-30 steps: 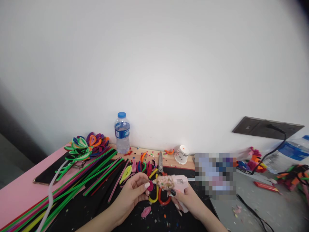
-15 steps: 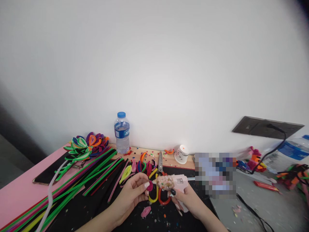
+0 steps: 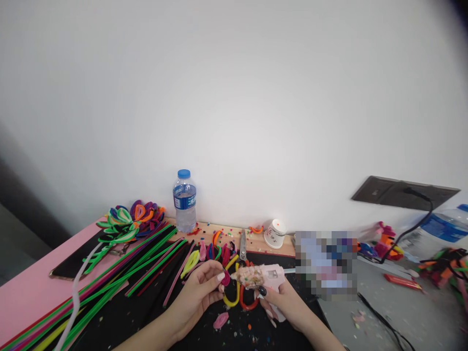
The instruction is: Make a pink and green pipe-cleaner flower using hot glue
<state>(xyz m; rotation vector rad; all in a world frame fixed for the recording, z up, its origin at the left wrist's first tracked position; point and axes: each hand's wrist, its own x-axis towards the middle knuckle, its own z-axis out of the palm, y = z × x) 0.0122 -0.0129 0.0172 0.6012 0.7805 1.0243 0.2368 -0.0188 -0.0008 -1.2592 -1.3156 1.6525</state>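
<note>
My left hand [image 3: 199,292] pinches a small magenta pipe-cleaner petal [image 3: 225,278] between thumb and fingers, low in the middle of the view. My right hand [image 3: 283,300] grips a pink glue gun [image 3: 261,276] whose barrel is crusted with coloured bits. The gun's nozzle points left and sits right against the petal. Both hands hover over a black mat [image 3: 146,312]. A loose pink petal [image 3: 221,320] lies on the mat just below them.
Scissors with red and yellow handles [image 3: 243,273] lie behind the hands. Long green, pink and black pipe cleaners [image 3: 120,278] spread to the left beside finished loop flowers [image 3: 131,219]. A water bottle [image 3: 185,201], a paper cup [image 3: 275,233] and a black cable [image 3: 405,229] stand further back.
The magenta petal and my left fingertips have shifted very slightly upward against the glue gun's nozzle. Otherwise nothing has moved.
</note>
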